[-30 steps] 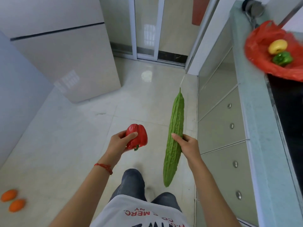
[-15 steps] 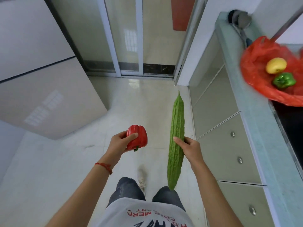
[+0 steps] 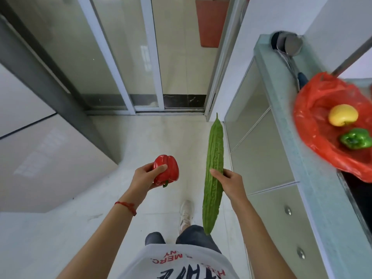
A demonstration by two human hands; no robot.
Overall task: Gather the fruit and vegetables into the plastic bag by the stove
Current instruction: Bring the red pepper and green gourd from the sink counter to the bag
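- The left hand (image 3: 144, 179) grips a red bell pepper (image 3: 166, 170), thumb laid over its front and fingers curled behind, the green stem pointing down.
- A red string bracelet (image 3: 126, 205) circles the left wrist.
- The right hand (image 3: 229, 181) grasps a long bitter gourd (image 3: 214, 158) a little below its middle, thumb on the front face; the gourd stands nearly upright, pointed tip up and blunt end hanging over the person's thigh.
- The pepper and the gourd are held apart, side by side, both well to the left of the red plastic bag (image 3: 322, 121) and lower in the view.
- The bag lies open on the pale green bench (image 3: 281, 101), spread over its top beside the dark stove surface (image 3: 360, 194).
- Inside the bag rest a yellow pepper (image 3: 343, 114) and, just beside it on the nearer side, a green pepper (image 3: 355, 138); whether the two touch I cannot tell.
- Beyond the bag, a metal ladle (image 3: 289, 45) lies on the far end of the bench.
- Under the bench run pale drawer fronts (image 3: 281, 218) with round metal knobs.
- Left of the bench, past the pale tiled floor (image 3: 141, 137), stands a sliding glass door (image 3: 141, 53).
- One light shoe (image 3: 186, 214) shows on the floor below the hands.
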